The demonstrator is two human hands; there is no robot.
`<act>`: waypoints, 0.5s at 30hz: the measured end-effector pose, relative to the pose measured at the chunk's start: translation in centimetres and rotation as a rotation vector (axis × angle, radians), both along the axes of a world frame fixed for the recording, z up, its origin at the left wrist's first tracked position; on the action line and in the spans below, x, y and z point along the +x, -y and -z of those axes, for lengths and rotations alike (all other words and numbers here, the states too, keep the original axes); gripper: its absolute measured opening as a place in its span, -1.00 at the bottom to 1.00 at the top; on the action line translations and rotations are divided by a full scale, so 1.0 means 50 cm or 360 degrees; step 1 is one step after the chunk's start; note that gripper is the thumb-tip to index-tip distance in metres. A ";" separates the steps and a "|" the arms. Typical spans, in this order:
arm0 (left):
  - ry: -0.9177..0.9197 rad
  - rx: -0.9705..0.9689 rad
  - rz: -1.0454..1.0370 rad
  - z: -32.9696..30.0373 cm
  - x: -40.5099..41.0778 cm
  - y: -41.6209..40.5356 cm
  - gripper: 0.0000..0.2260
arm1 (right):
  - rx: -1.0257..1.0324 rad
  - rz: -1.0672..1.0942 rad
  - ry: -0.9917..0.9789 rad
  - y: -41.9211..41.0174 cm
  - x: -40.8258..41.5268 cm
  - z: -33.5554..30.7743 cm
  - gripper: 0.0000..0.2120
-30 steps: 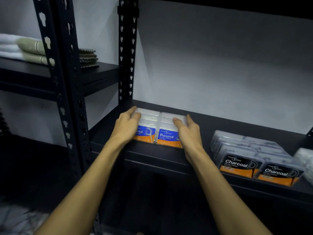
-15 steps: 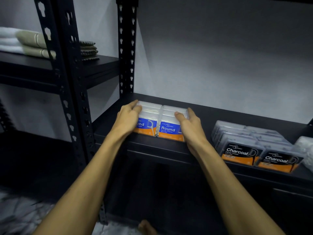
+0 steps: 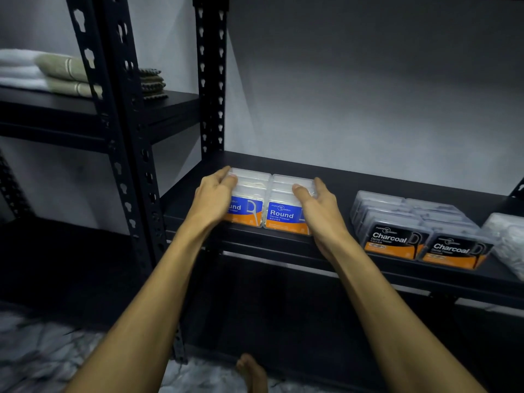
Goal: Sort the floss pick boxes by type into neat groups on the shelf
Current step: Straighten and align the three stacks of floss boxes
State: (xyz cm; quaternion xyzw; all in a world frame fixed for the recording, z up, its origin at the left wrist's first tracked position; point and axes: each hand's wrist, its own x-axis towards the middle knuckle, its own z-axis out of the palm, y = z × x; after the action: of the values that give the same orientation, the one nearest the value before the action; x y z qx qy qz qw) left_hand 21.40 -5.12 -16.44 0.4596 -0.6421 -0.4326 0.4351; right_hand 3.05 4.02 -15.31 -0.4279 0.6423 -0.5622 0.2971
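Two rows of clear Round floss pick boxes (image 3: 280, 215) with blue and orange labels stand side by side at the left end of the black shelf (image 3: 337, 180). My left hand (image 3: 214, 194) grips the left row, fingers curled over its top left corner. My right hand (image 3: 320, 211) holds the right row, thumb on top and fingers along its right side. A separate group of Charcoal floss pick boxes (image 3: 397, 236) with black and orange labels sits further right, in two rows.
A clear pack of white picks (image 3: 510, 239) lies at the shelf's right edge. Black perforated uprights (image 3: 211, 80) frame the shelf's left end. Folded towels (image 3: 56, 72) lie on the neighbouring upper shelf. My bare foot (image 3: 251, 373) shows on the marbled floor.
Both hands have stayed on the sides of the Round boxes. The view has tilted down a little, so the shelf sits higher in frame and my foot has come into view.
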 end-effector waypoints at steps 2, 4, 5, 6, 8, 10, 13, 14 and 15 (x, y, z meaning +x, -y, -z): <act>-0.0006 -0.0002 0.0005 0.001 0.001 -0.002 -0.41 | -0.0002 0.0000 0.0002 -0.003 0.002 0.001 -0.34; -0.0016 -0.0007 0.0004 0.001 0.002 -0.004 -0.42 | -0.0002 0.0004 0.0002 -0.005 0.004 0.001 -0.34; -0.0025 -0.0006 0.0003 0.002 0.003 -0.004 -0.42 | 0.0000 0.0003 -0.0001 -0.007 0.004 0.001 -0.34; -0.0032 -0.0005 0.0001 0.004 0.003 -0.006 -0.43 | -0.0001 -0.0001 -0.0004 -0.009 0.004 0.001 -0.35; -0.0037 -0.0008 -0.0003 0.005 0.004 -0.008 -0.45 | -0.0014 -0.0004 -0.0017 -0.010 0.003 0.003 -0.36; -0.0027 -0.0020 -0.0005 0.005 0.003 -0.008 -0.49 | -0.0025 0.0001 -0.0029 -0.012 0.003 0.003 -0.37; -0.0010 -0.0045 -0.0016 0.005 0.002 -0.009 -0.52 | -0.0023 0.0023 -0.0044 -0.012 0.003 0.005 -0.37; -0.0012 -0.0046 -0.0018 0.004 0.002 -0.010 -0.53 | -0.0018 0.0022 -0.0044 -0.012 0.003 0.005 -0.37; -0.0020 -0.0044 -0.0019 0.004 0.002 -0.010 -0.55 | -0.0013 0.0019 -0.0042 -0.012 0.003 0.005 -0.37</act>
State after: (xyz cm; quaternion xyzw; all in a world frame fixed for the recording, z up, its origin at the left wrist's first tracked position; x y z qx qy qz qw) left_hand 21.49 -4.63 -16.62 0.4546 -0.6425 -0.4241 0.4479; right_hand 3.20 4.64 -15.54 -0.4325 0.6465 -0.5609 0.2835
